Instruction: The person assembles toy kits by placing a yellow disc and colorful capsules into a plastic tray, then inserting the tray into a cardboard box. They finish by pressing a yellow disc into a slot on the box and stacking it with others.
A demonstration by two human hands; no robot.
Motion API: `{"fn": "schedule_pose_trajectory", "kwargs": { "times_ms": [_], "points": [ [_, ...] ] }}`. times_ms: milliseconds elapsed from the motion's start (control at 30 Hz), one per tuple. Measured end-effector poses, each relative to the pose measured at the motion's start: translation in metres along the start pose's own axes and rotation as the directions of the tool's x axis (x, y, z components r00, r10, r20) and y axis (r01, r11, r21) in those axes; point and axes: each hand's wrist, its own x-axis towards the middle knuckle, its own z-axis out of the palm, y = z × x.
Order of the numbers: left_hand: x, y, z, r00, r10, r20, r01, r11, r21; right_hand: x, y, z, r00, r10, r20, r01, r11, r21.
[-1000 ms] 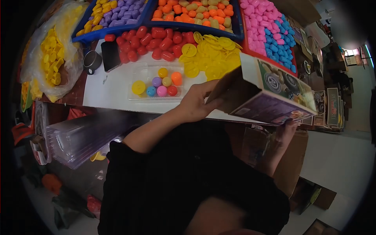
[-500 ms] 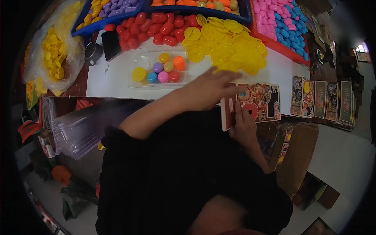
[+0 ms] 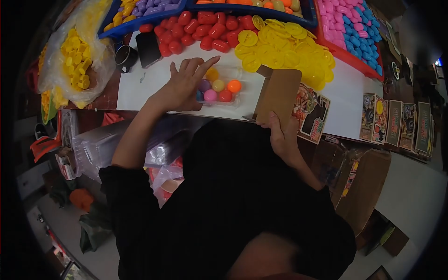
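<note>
My right hand (image 3: 283, 137) grips a printed cardboard box (image 3: 311, 112) at the table's front edge. The box's plain brown flap (image 3: 280, 93) stands open toward the left. My left hand (image 3: 182, 91) reaches over the left end of a clear plastic tray (image 3: 233, 73), fingers spread and thumb at the tray's near side. Several coloured pieces sit in this tray, among them an orange one (image 3: 234, 86), a pink one (image 3: 210, 95) and a red one (image 3: 226, 96). My hand hides the tray's left part.
Behind the tray lie piles of red capsules (image 3: 217, 31) and yellow discs (image 3: 284, 53). Blue bins (image 3: 310, 17) and a red bin (image 3: 345, 55) line the back. At left are a dark cup (image 3: 126, 57), a phone (image 3: 148, 49) and a bag of yellow parts (image 3: 74, 56). Boxes (image 3: 394, 116) stand at right.
My left hand has left the box and moved left to the tray. The box's end flap now stands open, and my right hand keeps hold of the box, now tilted differently.
</note>
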Motion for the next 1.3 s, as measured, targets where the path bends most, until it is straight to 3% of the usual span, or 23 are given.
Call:
{"fn": "schedule_pose_trajectory", "kwargs": {
  "times_ms": [200,300,533,600,633,700,733,800,833,900,933,1000,1133,1200,1300],
  "points": [
    [0.003,0.019,0.000,0.989,0.142,-0.046,-0.146,0.983,-0.107,-0.006,-0.005,0.008,1.000,0.014,0.011,-0.014,0.998,0.055],
    [0.011,0.029,0.003,0.979,0.204,-0.019,-0.205,0.977,-0.058,-0.003,-0.005,0.012,0.999,-0.011,0.043,0.008,0.998,0.058],
    [0.007,0.016,0.005,0.969,0.244,-0.032,-0.246,0.964,-0.097,0.012,-0.013,0.042,0.984,-0.104,0.141,0.092,0.992,0.088],
    [0.007,0.003,0.009,0.938,0.294,-0.184,-0.341,0.881,-0.327,0.015,-0.008,0.051,0.978,-0.110,0.178,0.093,0.990,0.101],
    [0.005,0.000,0.011,0.940,0.288,-0.182,-0.334,0.884,-0.326,0.015,-0.006,0.055,0.971,-0.111,0.213,0.089,0.990,0.111],
    [-0.001,-0.007,0.014,0.887,0.149,-0.438,-0.403,0.712,-0.575,0.016,-0.003,0.058,0.967,-0.109,0.228,0.086,0.991,0.106],
    [-0.006,-0.011,0.012,0.889,0.141,-0.437,-0.396,0.716,-0.575,0.017,-0.002,0.059,0.966,-0.105,0.236,0.083,0.992,0.098],
    [-0.019,-0.020,0.010,0.951,-0.047,-0.307,-0.125,0.848,-0.515,0.017,-0.005,0.060,0.968,-0.089,0.233,0.064,0.991,0.114],
    [-0.024,-0.025,0.011,0.951,-0.053,-0.306,-0.120,0.847,-0.518,0.017,-0.006,0.059,0.972,-0.072,0.223,0.046,0.991,0.123],
    [-0.033,-0.034,0.015,0.996,-0.076,-0.050,0.035,0.826,-0.563,0.017,-0.005,0.058,0.969,-0.078,0.236,0.052,0.992,0.112],
    [-0.034,-0.038,0.016,0.995,-0.080,-0.051,0.038,0.825,-0.564,0.018,-0.005,0.058,0.966,-0.088,0.243,0.064,0.992,0.105],
    [-0.033,-0.045,0.018,0.951,-0.134,0.278,0.307,0.493,-0.814,0.018,-0.005,0.058,0.966,-0.083,0.245,0.058,0.992,0.109],
    [-0.025,-0.051,0.023,0.933,-0.035,0.358,0.345,0.365,-0.865,0.016,-0.005,0.058,0.970,-0.103,0.221,0.080,0.991,0.110],
    [-0.019,-0.051,0.030,0.941,0.046,0.336,0.322,0.197,-0.926,0.017,-0.004,0.059,0.970,-0.110,0.217,0.091,0.991,0.097],
    [-0.009,-0.047,0.030,0.941,0.071,0.330,0.304,0.242,-0.921,0.017,-0.003,0.058,0.970,-0.108,0.220,0.091,0.992,0.086]
  ]
}}
